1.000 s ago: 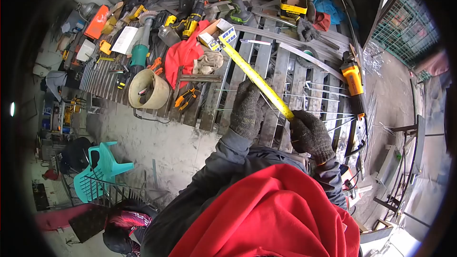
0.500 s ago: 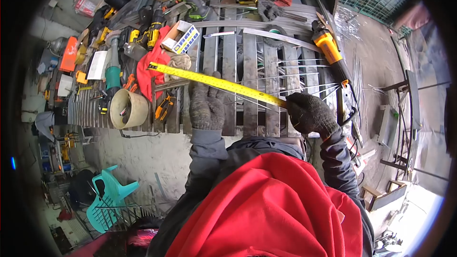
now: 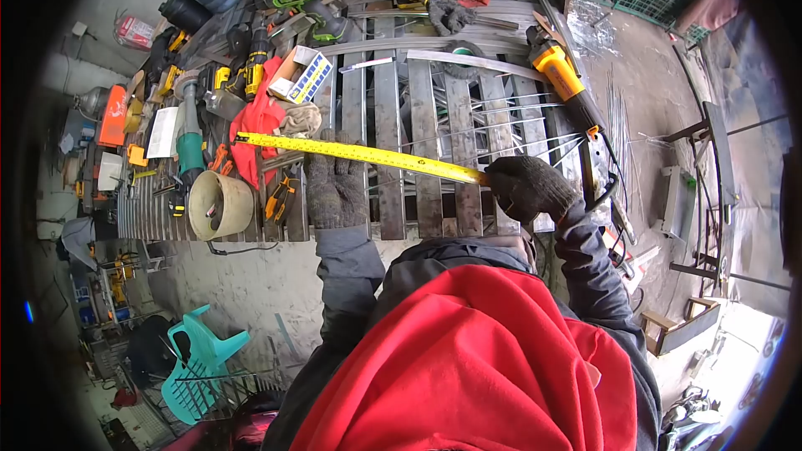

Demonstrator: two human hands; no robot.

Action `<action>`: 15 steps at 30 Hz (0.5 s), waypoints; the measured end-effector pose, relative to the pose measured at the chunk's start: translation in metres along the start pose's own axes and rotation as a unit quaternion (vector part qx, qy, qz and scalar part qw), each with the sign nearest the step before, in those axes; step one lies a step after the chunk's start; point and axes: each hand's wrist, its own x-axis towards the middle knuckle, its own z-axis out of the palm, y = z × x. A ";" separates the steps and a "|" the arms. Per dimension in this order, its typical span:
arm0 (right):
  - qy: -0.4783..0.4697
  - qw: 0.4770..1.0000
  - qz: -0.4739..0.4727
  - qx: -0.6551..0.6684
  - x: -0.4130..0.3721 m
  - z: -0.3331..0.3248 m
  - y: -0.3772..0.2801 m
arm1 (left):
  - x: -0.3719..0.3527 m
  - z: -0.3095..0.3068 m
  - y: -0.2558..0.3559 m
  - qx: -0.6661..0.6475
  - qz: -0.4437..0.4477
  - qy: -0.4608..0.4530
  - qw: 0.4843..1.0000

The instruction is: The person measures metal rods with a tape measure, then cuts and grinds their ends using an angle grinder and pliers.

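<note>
Tape point(image 3: 359, 153) gripped at its right end by right hand point(image 3: 533, 189); extended over slatted surface point(image 3: 389, 200), left end seen over red cloth point(image 3: 269, 93) | left hand point(image 3: 337, 188) unclenched, fingers crossed by tape; contact cannot be told | pliers point(image 3: 281, 200) seen beside left hand; grinder point(image 3: 560, 71) laid at surface's right side

A yellow tape measure point(image 3: 368, 154) extends nearly straight from the right hand point(image 3: 533, 190) across the bench point(image 3: 425, 121).
</note>
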 end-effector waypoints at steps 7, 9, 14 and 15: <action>0.024 0.977 -0.165 -0.134 0.013 0.007 0.014 | -0.002 0.004 0.006 0.003 0.009 0.039 0.999; 0.006 0.992 -0.096 -0.085 0.013 0.007 0.013 | -0.003 0.006 0.007 -0.015 0.002 0.057 0.998; 0.013 0.923 -0.295 -0.248 0.030 0.003 0.030 | -0.003 0.001 0.010 -0.018 -0.018 0.059 0.998; 0.015 0.923 -0.294 -0.246 0.030 0.002 0.030 | -0.002 -0.001 0.010 -0.015 -0.025 0.067 0.997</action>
